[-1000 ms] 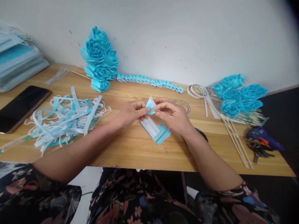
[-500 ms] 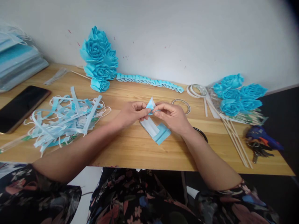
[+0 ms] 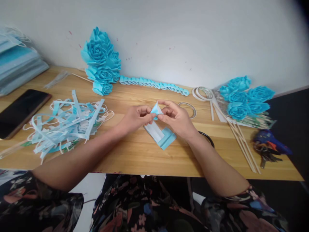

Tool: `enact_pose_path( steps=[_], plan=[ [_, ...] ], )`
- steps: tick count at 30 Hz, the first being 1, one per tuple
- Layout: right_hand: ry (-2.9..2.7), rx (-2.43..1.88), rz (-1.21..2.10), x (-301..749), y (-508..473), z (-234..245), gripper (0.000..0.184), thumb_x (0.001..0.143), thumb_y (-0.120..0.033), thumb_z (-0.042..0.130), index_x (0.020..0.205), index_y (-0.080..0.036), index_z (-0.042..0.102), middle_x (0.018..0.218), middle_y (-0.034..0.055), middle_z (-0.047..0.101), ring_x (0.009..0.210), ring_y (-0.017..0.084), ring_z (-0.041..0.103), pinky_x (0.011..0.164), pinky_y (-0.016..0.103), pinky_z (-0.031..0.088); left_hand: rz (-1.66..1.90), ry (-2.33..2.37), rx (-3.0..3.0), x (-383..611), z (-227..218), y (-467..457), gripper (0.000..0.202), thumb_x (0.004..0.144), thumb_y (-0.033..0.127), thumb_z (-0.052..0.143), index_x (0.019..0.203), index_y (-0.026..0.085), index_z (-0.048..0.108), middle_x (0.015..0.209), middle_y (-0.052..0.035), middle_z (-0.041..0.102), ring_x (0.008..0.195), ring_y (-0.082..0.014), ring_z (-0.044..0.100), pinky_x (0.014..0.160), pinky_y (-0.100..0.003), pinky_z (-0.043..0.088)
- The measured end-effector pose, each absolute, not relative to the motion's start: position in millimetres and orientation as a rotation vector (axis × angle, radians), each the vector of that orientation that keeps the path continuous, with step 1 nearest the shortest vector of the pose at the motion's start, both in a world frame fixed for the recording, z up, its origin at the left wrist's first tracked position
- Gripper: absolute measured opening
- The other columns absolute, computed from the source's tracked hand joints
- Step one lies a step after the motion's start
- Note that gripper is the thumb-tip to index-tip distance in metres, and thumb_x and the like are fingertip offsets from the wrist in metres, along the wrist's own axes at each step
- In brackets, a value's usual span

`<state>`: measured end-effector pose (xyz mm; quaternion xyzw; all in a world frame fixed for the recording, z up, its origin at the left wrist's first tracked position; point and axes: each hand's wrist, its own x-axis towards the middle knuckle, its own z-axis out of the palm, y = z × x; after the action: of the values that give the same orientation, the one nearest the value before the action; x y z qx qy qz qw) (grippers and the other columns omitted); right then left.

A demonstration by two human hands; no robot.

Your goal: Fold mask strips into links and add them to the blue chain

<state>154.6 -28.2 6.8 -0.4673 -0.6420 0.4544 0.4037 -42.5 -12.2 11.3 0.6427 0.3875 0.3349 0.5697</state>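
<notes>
A small folded light-blue piece of mask fabric (image 3: pixel 156 109) is pinched between my left hand (image 3: pixel 135 118) and my right hand (image 3: pixel 177 119), just above the wooden table (image 3: pixel 135 151). Both hands have their fingertips closed on it. Directly below them several flat blue and white fabric pieces (image 3: pixel 160 135) lie stacked on the table.
A heap of cut mask strips and ear loops (image 3: pixel 65 124) lies left, a black phone (image 3: pixel 20 111) beyond it, stacked masks (image 3: pixel 16 66) far left. Blue fabric roses (image 3: pixel 101 62) and a folded-petal row (image 3: pixel 154 84) line the wall. Right: tape rolls (image 3: pixel 202 93), roses on sticks (image 3: pixel 246 96), glue gun (image 3: pixel 270 140).
My fingers have shifted slightly on the blue piece, turning and folding it a little. The view has drifted slightly left. Nothing else on the table has moved.
</notes>
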Motion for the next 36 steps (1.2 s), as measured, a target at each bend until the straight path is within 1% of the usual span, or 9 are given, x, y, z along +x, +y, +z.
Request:
enact_pose_path(
  steps=[4,8,15,22,25,29,31,33,36],
  plan=[
    [-1.631,-1.153,1.154,156.4,-27.1,2.7,0.044,0.082,-0.04,0.072,0.122,-0.023,0.064,0.085,0.0005,0.07,0.076,0.015,0.063,0.07,0.03,0.05,0.791,0.91,1.495,-42.5,9.3,-12.0,0.022,0.082,0.029,0.064,0.067,0.015,0.058,0.061,0.0017,0.056,0.057,-0.0079,0.051,0.057,-0.021,0.042],
    [-1.63,-1.135,1.138,156.8,-26.5,1.7,0.038,0.085,-0.04,0.069,0.118,-0.022,0.067,0.086,0.0013,0.071,0.079,0.015,0.065,0.074,0.032,0.052,0.788,0.908,1.499,-42.9,7.7,-11.5,0.023,0.083,0.032,0.064,0.068,0.015,0.059,0.062,0.0015,0.057,0.057,-0.008,0.052,0.057,-0.021,0.042],
    [-1.632,-1.159,1.105,155.0,-28.2,2.3,0.04,0.085,-0.039,0.069,0.121,-0.021,0.066,0.084,0.0011,0.071,0.076,0.015,0.065,0.072,0.032,0.053,0.814,0.85,1.501,-42.7,7.6,-12.1,0.026,0.082,0.039,0.066,0.073,0.015,0.06,0.064,0.0012,0.058,0.059,-0.0084,0.053,0.057,-0.021,0.043],
    [-1.633,-1.179,1.11,153.0,-31.6,5.6,0.034,0.089,-0.036,0.063,0.119,-0.022,0.068,0.09,0.0026,0.075,0.081,0.017,0.07,0.08,0.036,0.056,0.802,0.896,1.505,-42.5,4.9,-11.2,0.023,0.082,0.034,0.064,0.071,0.015,0.058,0.063,0.0015,0.057,0.058,-0.0084,0.052,0.056,-0.022,0.043],
    [-1.602,-1.193,1.097,153.7,-30.7,5.3,0.033,0.091,-0.038,0.06,0.119,-0.024,0.068,0.096,0.0032,0.075,0.082,0.017,0.071,0.082,0.038,0.058,0.8,0.915,1.508,-42.6,5.1,-11.1,0.022,0.082,0.032,0.064,0.069,0.016,0.057,0.063,0.0014,0.057,0.058,-0.0087,0.053,0.057,-0.022,0.044],
    [-1.583,-1.2,1.054,154.9,-29.7,6.4,0.032,0.092,-0.043,0.058,0.113,-0.024,0.072,0.096,0.0032,0.075,0.082,0.016,0.07,0.082,0.036,0.059,0.801,0.921,1.503,-42.8,5.9,-11.3,0.02,0.081,0.03,0.064,0.069,0.016,0.057,0.062,0.0015,0.058,0.058,-0.0085,0.053,0.057,-0.022,0.044],
    [-1.574,-1.188,1.068,155.3,-30.1,7.0,0.033,0.091,-0.047,0.059,0.112,-0.024,0.072,0.095,0.0032,0.074,0.083,0.016,0.07,0.081,0.035,0.059,0.796,0.92,1.501,-42.9,6.2,-11.3,0.02,0.081,0.03,0.064,0.069,0.016,0.057,0.062,0.0014,0.058,0.058,-0.0084,0.053,0.057,-0.021,0.044],
    [-1.577,-1.163,1.102,155.5,-30.6,6.6,0.035,0.089,-0.048,0.063,0.113,-0.024,0.072,0.095,0.0028,0.074,0.085,0.016,0.069,0.082,0.034,0.058,0.79,0.917,1.504,-42.9,6.1,-11.0,0.021,0.081,0.03,0.064,0.068,0.016,0.057,0.062,0.0017,0.057,0.058,-0.0082,0.053,0.057,-0.021,0.044],
    [-1.634,-1.118,1.108,154.9,-31.1,5.3,0.037,0.084,-0.043,0.071,0.116,-0.025,0.07,0.092,0.0015,0.072,0.085,0.016,0.067,0.081,0.034,0.056,0.774,0.897,1.516,-42.5,5.1,-10.9,0.02,0.08,0.031,0.065,0.068,0.016,0.057,0.061,0.0025,0.056,0.058,-0.008,0.052,0.057,-0.021,0.044]
  ],
)
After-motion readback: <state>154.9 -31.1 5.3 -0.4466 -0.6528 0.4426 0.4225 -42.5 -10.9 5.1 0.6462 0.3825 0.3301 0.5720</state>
